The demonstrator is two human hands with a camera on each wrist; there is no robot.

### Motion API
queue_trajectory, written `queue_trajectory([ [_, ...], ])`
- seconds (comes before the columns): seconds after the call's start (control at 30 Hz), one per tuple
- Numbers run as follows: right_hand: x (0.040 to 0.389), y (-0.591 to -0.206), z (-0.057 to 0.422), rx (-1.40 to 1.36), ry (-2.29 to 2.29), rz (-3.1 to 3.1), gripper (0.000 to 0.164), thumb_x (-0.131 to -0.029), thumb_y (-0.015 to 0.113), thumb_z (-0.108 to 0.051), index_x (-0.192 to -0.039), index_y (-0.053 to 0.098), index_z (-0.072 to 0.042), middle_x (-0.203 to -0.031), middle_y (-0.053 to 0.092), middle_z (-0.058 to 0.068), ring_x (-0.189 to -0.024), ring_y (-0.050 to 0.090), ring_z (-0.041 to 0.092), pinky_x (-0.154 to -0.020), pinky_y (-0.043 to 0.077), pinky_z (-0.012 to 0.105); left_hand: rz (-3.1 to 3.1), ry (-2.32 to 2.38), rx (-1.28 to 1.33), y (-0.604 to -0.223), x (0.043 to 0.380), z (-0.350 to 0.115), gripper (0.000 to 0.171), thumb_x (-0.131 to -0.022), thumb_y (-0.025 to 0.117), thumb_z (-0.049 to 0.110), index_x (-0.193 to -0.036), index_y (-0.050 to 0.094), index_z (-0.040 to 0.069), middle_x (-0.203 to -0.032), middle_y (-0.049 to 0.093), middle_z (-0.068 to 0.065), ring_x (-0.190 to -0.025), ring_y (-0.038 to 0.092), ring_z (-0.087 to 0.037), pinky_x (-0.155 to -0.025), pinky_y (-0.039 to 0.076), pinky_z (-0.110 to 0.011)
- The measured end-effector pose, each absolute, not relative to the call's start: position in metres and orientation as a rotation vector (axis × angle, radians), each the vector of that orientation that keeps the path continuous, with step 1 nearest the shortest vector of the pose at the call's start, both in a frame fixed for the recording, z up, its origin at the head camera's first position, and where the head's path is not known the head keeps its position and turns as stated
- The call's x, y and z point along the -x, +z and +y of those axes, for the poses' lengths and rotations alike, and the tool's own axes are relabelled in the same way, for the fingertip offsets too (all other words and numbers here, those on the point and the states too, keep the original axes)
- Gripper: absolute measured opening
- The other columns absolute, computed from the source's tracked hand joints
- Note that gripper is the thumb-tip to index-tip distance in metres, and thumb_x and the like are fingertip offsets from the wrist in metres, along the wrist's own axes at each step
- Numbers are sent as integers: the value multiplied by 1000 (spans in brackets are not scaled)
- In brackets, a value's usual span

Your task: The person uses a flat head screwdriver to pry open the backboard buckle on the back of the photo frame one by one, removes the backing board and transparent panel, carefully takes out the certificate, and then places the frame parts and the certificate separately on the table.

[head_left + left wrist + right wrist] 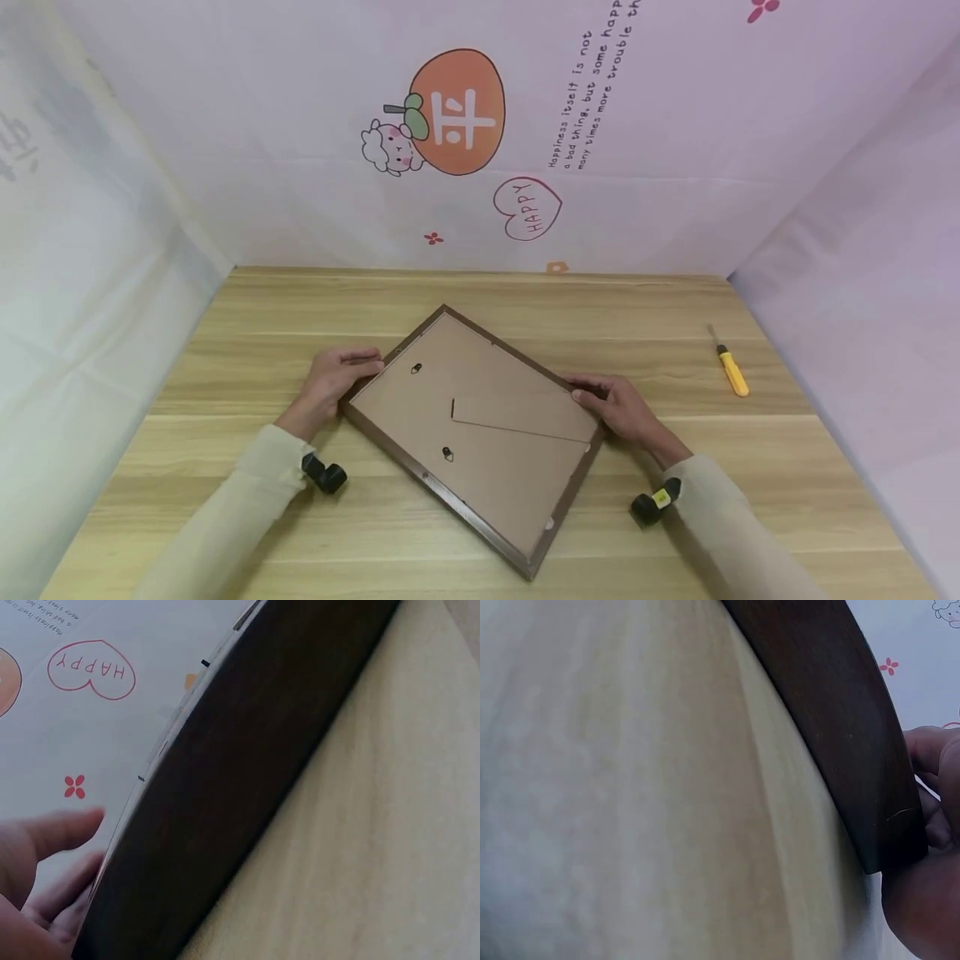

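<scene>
A brown picture frame (495, 467) lies back side up and askew on the table in the head view. Its tan backing board carries two small metal hanging rings and a cut line that outlines a stand flap. My left hand (333, 383) grips the frame's left corner, thumb over the rim. At the right corner, my right hand (618, 407) holds the edge with its thumb on top and fingers along the far side. Both wrist views show the dark side of the frame (225, 765) close up; some fingertips are hidden behind it.
A screwdriver (729, 367) with a yellow handle lies at the right of the wooden table (270, 308). White printed cloth walls (315, 208) stand behind the table and on both sides.
</scene>
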State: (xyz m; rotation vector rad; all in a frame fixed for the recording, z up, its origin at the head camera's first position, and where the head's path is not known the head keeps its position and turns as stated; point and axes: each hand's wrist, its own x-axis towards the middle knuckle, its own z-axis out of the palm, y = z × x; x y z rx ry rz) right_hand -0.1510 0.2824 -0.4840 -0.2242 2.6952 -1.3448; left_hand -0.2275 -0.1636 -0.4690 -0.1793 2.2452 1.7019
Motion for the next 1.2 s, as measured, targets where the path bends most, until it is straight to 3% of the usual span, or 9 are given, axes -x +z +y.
queue_trajectory([
  [0.23,156,-485,285,242,-1355,2654,33,-98,61,-23,-128,65,-10,-132,64,12,-115,58,17,-88,47,16,2307,1579,45,-471,225,-164,47,-83,78,17,-127,65,6,-135,61,-16,-126,55,-31,-107,45,-41],
  [0.43,157,-486,284,226,-1392,2685,34,-97,62,-22,-128,65,-7,-130,66,13,-115,60,19,-88,47,15,2380,1608,89,-472,217,-160,39,-86,76,15,-122,68,6,-130,65,-15,-124,59,-29,-95,53,-29],
  [0.6,154,-492,278,47,-1546,2768,37,-95,65,-21,-128,63,-3,-126,67,17,-104,62,3,-86,48,9,2435,1693,129,-476,209,-156,34,-84,77,11,-116,71,4,-123,68,-16,-114,65,-27,-81,57,-19],
  [0.7,151,-494,273,-137,-1653,2794,41,-95,66,-20,-132,59,-2,-128,64,19,-106,62,6,-87,47,7,2465,1706,167,-478,203,-154,32,-83,77,9,-115,71,4,-121,69,-16,-110,67,-26,-80,58,-20],
  [0.8,148,-494,269,-313,-1736,2767,49,-96,65,-18,-140,50,-2,-138,56,20,-122,58,20,-101,46,15,2483,1710,240,-478,195,-151,31,-83,77,8,-114,72,5,-119,70,-16,-107,68,-26,-80,59,-22],
  [0.9,144,-492,265,-432,-1862,2665,60,-96,64,-15,-148,37,-2,-152,42,21,-140,42,30,-117,36,31,2504,1738,294,-477,186,-147,29,-83,76,5,-111,73,4,-115,72,-16,-102,70,-26,-78,60,-24],
  [1.03,138,-489,261,-485,-1958,2569,72,-97,62,-16,-155,21,-6,-163,22,15,-150,24,28,-124,24,40,2550,1788,294,-477,177,-143,27,-82,76,3,-109,73,2,-111,72,-18,-96,72,-25,-75,60,-24],
  [1.2,126,-487,252,-557,-2103,2399,78,-97,62,-21,-158,15,-14,-165,15,7,-152,18,24,-124,22,40,2607,1858,377,-482,171,-138,25,-80,76,0,-105,74,4,-107,74,-18,-91,73,-24,-70,60,-22],
])
